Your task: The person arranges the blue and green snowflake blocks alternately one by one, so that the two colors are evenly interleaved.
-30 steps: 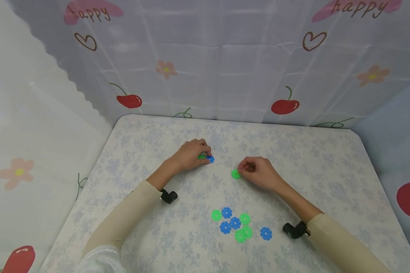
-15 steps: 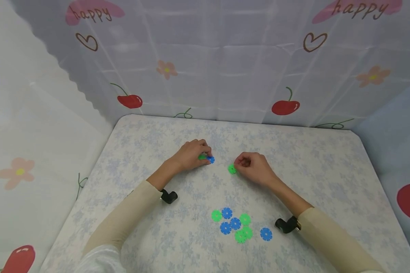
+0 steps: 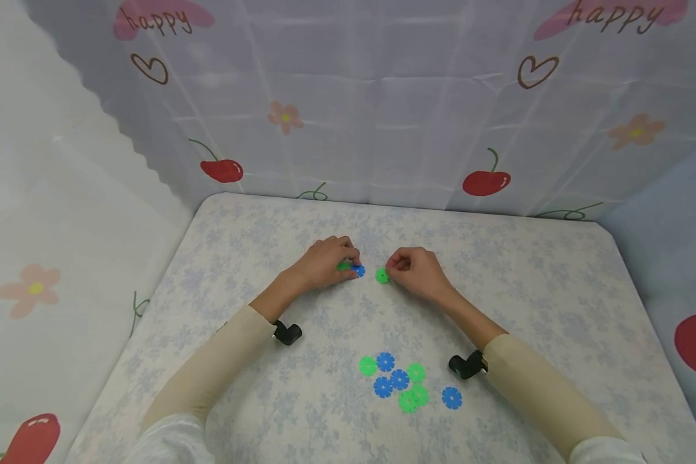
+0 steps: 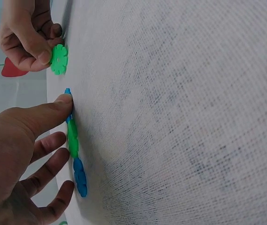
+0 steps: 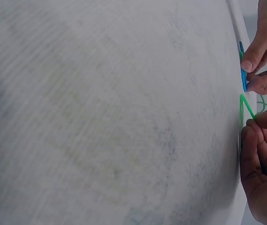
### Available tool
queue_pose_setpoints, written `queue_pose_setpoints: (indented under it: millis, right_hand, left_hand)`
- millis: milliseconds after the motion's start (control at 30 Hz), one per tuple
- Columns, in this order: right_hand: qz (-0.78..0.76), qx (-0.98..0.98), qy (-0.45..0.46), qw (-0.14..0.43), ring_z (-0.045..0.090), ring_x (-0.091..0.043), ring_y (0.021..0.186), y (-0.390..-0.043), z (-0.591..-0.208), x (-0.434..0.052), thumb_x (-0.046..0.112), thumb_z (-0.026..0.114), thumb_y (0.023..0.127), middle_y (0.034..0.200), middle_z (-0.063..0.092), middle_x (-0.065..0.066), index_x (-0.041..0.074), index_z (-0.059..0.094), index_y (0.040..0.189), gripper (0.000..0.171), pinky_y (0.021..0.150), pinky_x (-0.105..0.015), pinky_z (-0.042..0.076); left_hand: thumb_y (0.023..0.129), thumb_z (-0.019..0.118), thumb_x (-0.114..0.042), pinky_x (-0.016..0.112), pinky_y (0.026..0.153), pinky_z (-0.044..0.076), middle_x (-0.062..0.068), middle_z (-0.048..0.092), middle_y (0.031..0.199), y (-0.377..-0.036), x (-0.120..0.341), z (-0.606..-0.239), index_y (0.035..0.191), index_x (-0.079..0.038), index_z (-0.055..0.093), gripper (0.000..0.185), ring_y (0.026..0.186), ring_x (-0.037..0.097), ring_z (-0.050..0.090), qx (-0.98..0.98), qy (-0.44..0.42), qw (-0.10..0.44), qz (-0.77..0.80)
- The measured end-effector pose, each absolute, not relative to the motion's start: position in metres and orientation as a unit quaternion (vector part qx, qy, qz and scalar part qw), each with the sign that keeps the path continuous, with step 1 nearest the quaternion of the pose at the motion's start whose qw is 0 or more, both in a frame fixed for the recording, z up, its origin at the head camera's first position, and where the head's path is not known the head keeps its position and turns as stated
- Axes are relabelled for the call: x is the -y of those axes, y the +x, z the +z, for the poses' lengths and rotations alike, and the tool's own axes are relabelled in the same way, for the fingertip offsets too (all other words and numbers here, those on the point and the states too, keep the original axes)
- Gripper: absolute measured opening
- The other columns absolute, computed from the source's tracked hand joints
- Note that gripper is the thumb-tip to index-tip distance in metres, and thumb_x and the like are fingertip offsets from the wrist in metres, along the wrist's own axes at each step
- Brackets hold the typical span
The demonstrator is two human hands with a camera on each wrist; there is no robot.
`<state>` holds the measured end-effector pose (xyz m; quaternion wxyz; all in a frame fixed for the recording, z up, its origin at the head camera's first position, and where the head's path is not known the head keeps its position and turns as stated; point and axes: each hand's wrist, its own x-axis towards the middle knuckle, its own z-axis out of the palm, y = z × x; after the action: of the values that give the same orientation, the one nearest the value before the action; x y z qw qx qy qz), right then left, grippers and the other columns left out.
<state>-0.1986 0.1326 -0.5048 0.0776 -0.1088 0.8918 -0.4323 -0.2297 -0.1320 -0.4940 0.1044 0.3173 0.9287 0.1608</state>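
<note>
Thumb and fingers of the left hand [image 3: 327, 263] pinch the near blue disc [image 3: 357, 271] of a short row of notched, interlocking plastic discs. In the left wrist view this row runs blue, green [image 4: 72, 138], blue [image 4: 80, 178], standing on edge close to the tabletop. My left thumb presses the blue end nearest the right hand. The right hand [image 3: 420, 270] pinches a single green interlocking disc [image 3: 381, 276] by its edge, between thumb and fingertips. Its free edge points at the row's blue end, with a small gap between them.
Nearer the body lies a loose group of green discs [image 3: 368, 366] and blue discs [image 3: 383, 386], with one blue disc [image 3: 452, 397] apart on the right. A patterned cloth covers the table [image 3: 255, 225]; a printed curtain [image 3: 371, 129] stands behind it.
The right hand has moved left and away from the body with its green disc, closing much of the distance to the left hand. The left hand and its row have stayed in place.
</note>
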Motion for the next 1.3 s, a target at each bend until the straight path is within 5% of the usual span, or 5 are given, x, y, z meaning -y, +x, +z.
queue_pose_setpoints:
  millis: [800, 1100, 1300]
  right_hand:
    - [-0.396, -0.904, -0.147, 0.065, 0.071, -0.016, 0.082, -0.209, -0.505, -0.115, 0.021, 0.074, 0.099, 0.091, 0.077, -0.003, 0.013, 0.076, 0.098, 0.008, 0.08, -0.036, 0.058]
    - [-0.381, -0.903, -0.174, 0.093, 0.069, -0.017, 0.087, -0.202, -0.505, -0.119, 0.022, 0.083, 0.095, 0.101, 0.075, -0.006, 0.008, 0.075, 0.114, 0.025, 0.085, -0.04, 0.059]
    - [-0.359, -0.91, -0.19, 0.087, 0.064, -0.016, 0.086, -0.2, -0.509, -0.118, 0.023, 0.083, 0.096, 0.102, 0.072, -0.006, 0.01, 0.076, 0.113, 0.022, 0.081, -0.036, 0.055]
  left_hand:
    - [0.101, 0.077, -0.039, 0.05, 0.097, 0.05, -0.004, 0.066, 0.126, -0.23, 0.132, -0.494, 0.11, -0.03, 0.075, 0.013, 0.113, 0.023, 0.061, -0.93, 0.318, 0.099, 0.156]
    - [0.102, 0.077, -0.039, 0.05, 0.098, 0.051, -0.004, 0.065, 0.125, -0.23, 0.132, -0.494, 0.111, -0.029, 0.074, 0.013, 0.113, 0.023, 0.061, -0.929, 0.32, 0.103, 0.155]
    - [0.1, 0.078, -0.039, 0.05, 0.096, 0.051, -0.003, 0.066, 0.125, -0.23, 0.131, -0.493, 0.11, -0.029, 0.075, 0.014, 0.111, 0.024, 0.062, -0.929, 0.324, 0.1, 0.152]
